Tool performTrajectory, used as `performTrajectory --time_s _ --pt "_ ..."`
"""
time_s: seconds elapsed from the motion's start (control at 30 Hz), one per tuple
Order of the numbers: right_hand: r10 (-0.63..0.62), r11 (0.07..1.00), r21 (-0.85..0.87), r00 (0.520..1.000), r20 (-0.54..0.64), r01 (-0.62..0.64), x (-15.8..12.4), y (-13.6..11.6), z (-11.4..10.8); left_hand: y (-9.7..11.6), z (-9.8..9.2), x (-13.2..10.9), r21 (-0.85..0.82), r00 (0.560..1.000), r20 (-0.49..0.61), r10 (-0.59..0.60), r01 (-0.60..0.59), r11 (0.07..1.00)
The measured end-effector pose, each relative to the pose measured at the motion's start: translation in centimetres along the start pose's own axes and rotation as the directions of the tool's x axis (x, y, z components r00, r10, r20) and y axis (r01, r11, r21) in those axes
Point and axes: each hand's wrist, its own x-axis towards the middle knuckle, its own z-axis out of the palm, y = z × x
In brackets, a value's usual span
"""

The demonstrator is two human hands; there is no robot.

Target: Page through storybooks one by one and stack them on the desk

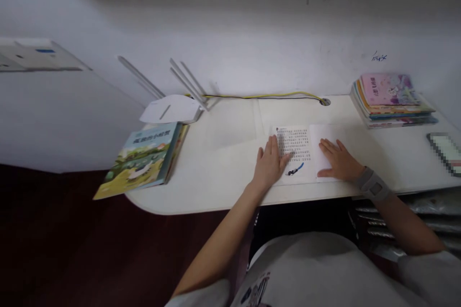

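Note:
An open book (pixel 296 146) lies flat on the white desk (pixel 223 168) before me. Its left page carries lines of printed characters and a small blue-and-black picture; the right page looks blank white. My left hand (pixel 269 163) rests along the left edge of the printed page, fingers stretched out and thumb over the paper. On the right page my right hand (pixel 338 160) lies flat with its fingers spread. A grey band with a watch-like face is around my right wrist.
Left, picture books (pixel 144 153) overhang the desk's rounded edge beside a white router (pixel 171 108) with antennas. A stack of books (pixel 391 100) stands at the back right. A blurred-out phone-like object (pixel 446 152) lies far right. A yellow cable (pixel 266 95) runs along the wall into a hole.

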Motion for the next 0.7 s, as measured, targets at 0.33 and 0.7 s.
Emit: performTrajectory --time_s 0.33,0.7 --pt "-0.018 1.0 -0.017 0.999 0.027 0.018 -0.4 0.8 0.1 -0.6 0.2 -0.3 0.016 0.999 0.023 0.026 -0.026 1.0" --pt "-0.013 1.0 -0.02 1.0 0.022 0.014 -0.6 1.0 0.0 -0.9 0.3 -0.2 -0.002 0.999 0.036 0.009 -0.009 1.0"
